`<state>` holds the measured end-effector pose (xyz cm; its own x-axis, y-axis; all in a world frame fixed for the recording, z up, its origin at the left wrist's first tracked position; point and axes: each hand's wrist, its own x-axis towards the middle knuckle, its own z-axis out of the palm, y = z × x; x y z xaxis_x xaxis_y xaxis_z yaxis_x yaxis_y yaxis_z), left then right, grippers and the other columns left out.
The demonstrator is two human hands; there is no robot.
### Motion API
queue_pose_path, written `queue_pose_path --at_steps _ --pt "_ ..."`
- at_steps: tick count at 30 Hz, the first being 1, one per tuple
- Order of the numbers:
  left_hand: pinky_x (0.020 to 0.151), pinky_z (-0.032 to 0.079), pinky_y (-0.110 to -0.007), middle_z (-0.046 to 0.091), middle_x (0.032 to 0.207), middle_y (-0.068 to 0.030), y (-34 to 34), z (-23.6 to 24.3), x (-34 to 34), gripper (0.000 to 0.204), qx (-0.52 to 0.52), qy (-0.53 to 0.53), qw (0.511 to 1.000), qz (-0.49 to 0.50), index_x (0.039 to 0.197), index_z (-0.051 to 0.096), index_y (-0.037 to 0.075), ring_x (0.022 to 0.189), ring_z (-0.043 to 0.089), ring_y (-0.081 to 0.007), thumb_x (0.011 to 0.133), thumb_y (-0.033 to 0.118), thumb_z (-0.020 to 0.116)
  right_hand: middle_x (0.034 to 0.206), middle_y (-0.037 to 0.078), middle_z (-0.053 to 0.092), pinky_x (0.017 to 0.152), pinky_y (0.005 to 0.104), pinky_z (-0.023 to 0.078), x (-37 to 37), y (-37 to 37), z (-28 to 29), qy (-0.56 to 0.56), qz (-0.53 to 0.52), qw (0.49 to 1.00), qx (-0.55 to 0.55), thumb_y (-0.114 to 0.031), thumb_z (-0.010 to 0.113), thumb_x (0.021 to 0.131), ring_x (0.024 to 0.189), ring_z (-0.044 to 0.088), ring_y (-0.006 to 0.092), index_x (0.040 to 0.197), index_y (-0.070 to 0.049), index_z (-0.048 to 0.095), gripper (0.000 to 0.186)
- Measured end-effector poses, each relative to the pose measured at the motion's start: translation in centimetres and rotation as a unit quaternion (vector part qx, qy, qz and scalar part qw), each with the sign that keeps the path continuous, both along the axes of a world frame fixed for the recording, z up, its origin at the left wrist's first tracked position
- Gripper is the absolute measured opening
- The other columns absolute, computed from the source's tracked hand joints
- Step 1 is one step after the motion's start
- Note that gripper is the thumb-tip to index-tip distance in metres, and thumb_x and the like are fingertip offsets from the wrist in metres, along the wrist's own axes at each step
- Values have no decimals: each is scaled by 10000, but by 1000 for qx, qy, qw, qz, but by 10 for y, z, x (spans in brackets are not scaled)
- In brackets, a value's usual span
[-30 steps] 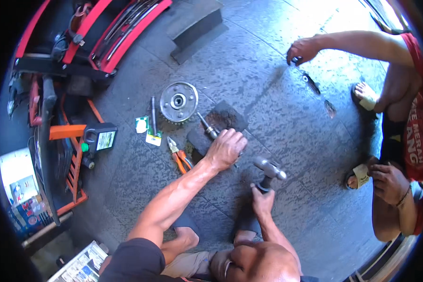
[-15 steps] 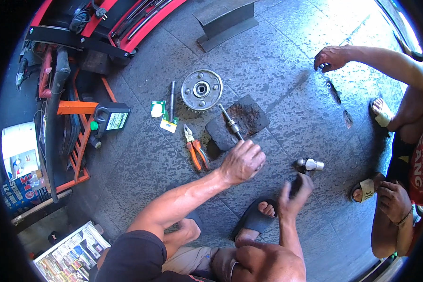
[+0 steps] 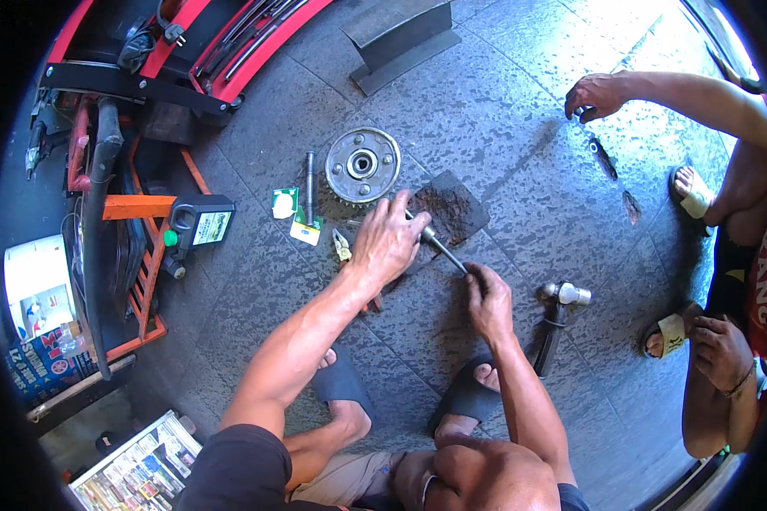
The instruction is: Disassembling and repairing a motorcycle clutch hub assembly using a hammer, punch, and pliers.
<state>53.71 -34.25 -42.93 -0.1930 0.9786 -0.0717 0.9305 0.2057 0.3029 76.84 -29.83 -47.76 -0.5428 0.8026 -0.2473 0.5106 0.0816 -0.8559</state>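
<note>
A slim metal shaft with a thicker collar lies slanted over a dirty dark block. My left hand closes round its upper part, hiding that end. Thumb and fingers of my right hand pinch its lower end. Beyond my left hand is a round toothed metal hub with a bearing in its centre. To the right of my right hand, a ball-peen hammer rests on the floor. Pliers with orange handles are partly covered by my left forearm.
A dark bolt-like rod lies by small green and yellow packets. A black bottle stands by an orange frame at left. At the back is an angled metal piece. Another person's hand reaches in from the right.
My left hand has moved up and left along the shaft. My right hand has come from beside the hammer to the shaft's lower end, leaving the hammer's handle uncovered.
</note>
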Motion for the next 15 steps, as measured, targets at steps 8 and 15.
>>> queue_pose_path --at_steps 8,15 --pt "833 556 -479 610 1073 -171 -9 -1 22 368 -50 -59 996 34 1163 703 173 984 633 -376 813 221 808 1012 201 697 873 442 541 24 36 16 -43 2 999 -11 -77 633 930 958 682 399 1094 -14 714 193" --pt "757 581 -484 619 1070 -205 -31 17 78 409 -109 -100 987 65 1225 668 157 926 679 -404 849 263 789 961 176 677 848 478 503 59 63 34 -98 162 980 66 -86 656 904 962 623 391 1028 -29 707 146"
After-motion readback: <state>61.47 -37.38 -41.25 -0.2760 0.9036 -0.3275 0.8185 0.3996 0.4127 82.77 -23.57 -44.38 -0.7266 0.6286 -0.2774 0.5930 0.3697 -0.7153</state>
